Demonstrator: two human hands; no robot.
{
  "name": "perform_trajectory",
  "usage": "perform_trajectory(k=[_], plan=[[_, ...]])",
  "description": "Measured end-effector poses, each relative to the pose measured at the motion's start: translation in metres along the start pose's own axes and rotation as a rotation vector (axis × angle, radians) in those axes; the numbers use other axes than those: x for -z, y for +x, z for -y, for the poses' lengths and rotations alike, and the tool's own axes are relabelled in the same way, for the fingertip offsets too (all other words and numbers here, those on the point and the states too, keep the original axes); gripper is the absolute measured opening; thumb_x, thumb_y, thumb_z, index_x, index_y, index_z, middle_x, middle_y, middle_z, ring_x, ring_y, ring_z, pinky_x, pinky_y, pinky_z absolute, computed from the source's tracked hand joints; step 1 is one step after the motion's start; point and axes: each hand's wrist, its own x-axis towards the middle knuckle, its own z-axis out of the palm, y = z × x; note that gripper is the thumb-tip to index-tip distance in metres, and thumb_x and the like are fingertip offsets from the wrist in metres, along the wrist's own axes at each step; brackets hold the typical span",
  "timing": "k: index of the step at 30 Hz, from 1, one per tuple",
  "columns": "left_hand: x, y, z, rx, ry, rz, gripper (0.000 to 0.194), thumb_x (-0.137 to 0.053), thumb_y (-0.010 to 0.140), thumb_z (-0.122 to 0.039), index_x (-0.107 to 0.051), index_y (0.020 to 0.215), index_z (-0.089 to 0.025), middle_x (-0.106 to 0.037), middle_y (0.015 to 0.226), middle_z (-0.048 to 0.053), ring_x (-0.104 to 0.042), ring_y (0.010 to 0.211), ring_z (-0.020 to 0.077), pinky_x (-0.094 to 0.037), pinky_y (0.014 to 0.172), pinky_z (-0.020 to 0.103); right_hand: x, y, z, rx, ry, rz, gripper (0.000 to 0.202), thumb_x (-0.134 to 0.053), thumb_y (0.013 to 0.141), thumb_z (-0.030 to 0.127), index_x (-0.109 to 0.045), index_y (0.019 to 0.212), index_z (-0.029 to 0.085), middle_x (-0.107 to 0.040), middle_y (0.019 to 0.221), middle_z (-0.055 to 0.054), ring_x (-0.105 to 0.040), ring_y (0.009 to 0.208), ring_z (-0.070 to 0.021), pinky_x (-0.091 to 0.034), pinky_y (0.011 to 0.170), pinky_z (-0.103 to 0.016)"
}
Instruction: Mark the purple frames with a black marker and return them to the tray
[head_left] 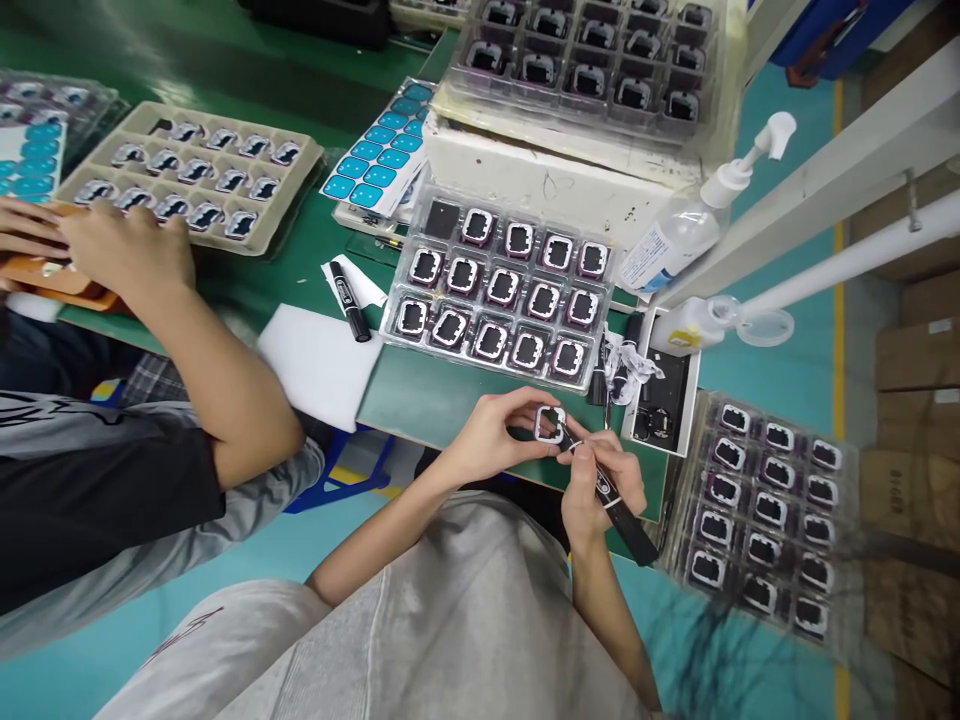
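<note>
Between the thumb and fingers of my left hand [495, 437] is a small square frame part [550, 424], white-rimmed with a dark middle. My right hand [600, 482] grips a black marker pen [621, 520] like a writing tool. The pen's tip points at the right side of the part and seems to touch it; my fingers partly hide the contact. Just beyond my hands lies a clear plastic tray [491, 375] holding rows of similar parts. Its far left pocket [444, 218] shows no part.
Another marker [349, 300] lies left near a white foam sheet [319, 365]. A pump bottle [690, 220], a small bottle [694, 325] and a white box [684, 440] stand right. More part trays [844, 520] sit beside the table. A co-worker's arm [217, 380] is at left.
</note>
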Motion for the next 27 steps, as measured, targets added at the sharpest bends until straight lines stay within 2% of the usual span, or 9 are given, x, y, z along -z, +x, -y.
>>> perform_trajectory(k=[5, 9, 11, 13, 16, 20, 24, 27], plan=[[0.000, -0.002, 0.000, -0.034, 0.013, 0.000, 0.053, -0.103, 0.084, -0.025, -0.081, 0.132, -0.018, -0.088, 0.113, 0.010, -0.086, 0.102, 0.0244, -0.072, 0.102, 0.039, 0.001, -0.001, 0.000, 0.004, 0.084, 0.005, 0.014, -0.074, 0.098, 0.023, -0.071, 0.110, 0.029, -0.074, 0.070, 0.009, -0.075, 0.071, -0.0177, -0.082, 0.086, -0.055], [0.000, -0.002, 0.008, -0.174, 0.072, -0.028, 0.048, -0.103, 0.086, -0.025, -0.082, 0.130, -0.020, -0.083, 0.145, 0.016, -0.086, 0.113, 0.0275, -0.073, 0.103, 0.040, 0.002, -0.001, 0.000, -0.012, 0.135, 0.013, 0.017, -0.075, 0.097, 0.022, -0.071, 0.112, 0.030, -0.075, 0.073, 0.009, -0.074, 0.070, -0.0168, -0.083, 0.088, -0.057], [0.000, -0.001, 0.012, -0.253, 0.121, -0.043, 0.045, -0.103, 0.088, -0.025, -0.083, 0.129, -0.022, -0.080, 0.153, 0.017, -0.084, 0.125, 0.0309, -0.072, 0.103, 0.039, 0.003, -0.001, 0.001, -0.020, 0.156, 0.016, 0.019, -0.077, 0.097, 0.021, -0.071, 0.113, 0.030, -0.076, 0.074, 0.009, -0.075, 0.072, -0.0173, -0.082, 0.090, -0.059], [0.000, -0.001, 0.014, -0.311, 0.172, -0.047, 0.043, -0.101, 0.090, -0.023, -0.084, 0.130, -0.023, -0.079, 0.154, 0.017, -0.081, 0.134, 0.0331, -0.072, 0.102, 0.038, 0.003, -0.002, 0.000, -0.014, 0.167, 0.019, 0.020, -0.077, 0.097, 0.020, -0.071, 0.114, 0.030, -0.076, 0.074, 0.009, -0.075, 0.073, -0.0174, -0.082, 0.091, -0.060], [0.001, 0.000, 0.015, -0.385, 0.240, -0.054, 0.040, -0.099, 0.093, -0.023, -0.083, 0.130, -0.023, -0.080, 0.151, 0.017, -0.082, 0.133, 0.0329, -0.072, 0.098, 0.037, 0.005, -0.002, 0.000, -0.006, 0.146, 0.033, 0.020, -0.076, 0.098, 0.021, -0.071, 0.115, 0.030, -0.076, 0.073, 0.010, -0.074, 0.070, -0.0169, -0.082, 0.091, -0.060], [0.002, 0.000, 0.015, -0.462, 0.289, -0.063, 0.035, -0.096, 0.097, -0.024, -0.083, 0.130, -0.024, -0.081, 0.147, 0.016, -0.081, 0.133, 0.0320, -0.070, 0.104, 0.040, 0.005, -0.002, 0.000, -0.029, 0.111, 0.026, 0.015, -0.074, 0.101, 0.026, -0.070, 0.113, 0.034, -0.072, 0.070, 0.011, -0.074, 0.067, -0.0185, -0.082, 0.082, -0.058], [0.002, 0.000, 0.015, -0.494, 0.274, -0.066, 0.035, -0.096, 0.098, -0.025, -0.083, 0.131, -0.024, -0.080, 0.145, 0.015, -0.081, 0.129, 0.0298, -0.070, 0.100, 0.038, 0.004, -0.005, 0.000, -0.044, 0.108, -0.027, 0.014, -0.074, 0.100, 0.027, -0.069, 0.111, 0.035, -0.071, 0.068, 0.011, -0.075, 0.067, -0.0202, -0.080, 0.074, -0.054], [0.004, 0.000, 0.016, -0.489, 0.206, -0.073, 0.041, -0.102, 0.093, -0.029, -0.085, 0.130, -0.025, -0.080, 0.143, 0.015, -0.081, 0.126, 0.0296, -0.069, 0.096, 0.037, 0.004, -0.008, 0.000, -0.042, 0.122, -0.090, 0.014, -0.074, 0.100, 0.025, -0.069, 0.111, 0.032, -0.070, 0.067, 0.010, -0.080, 0.073, -0.0230, -0.079, 0.073, -0.055]])
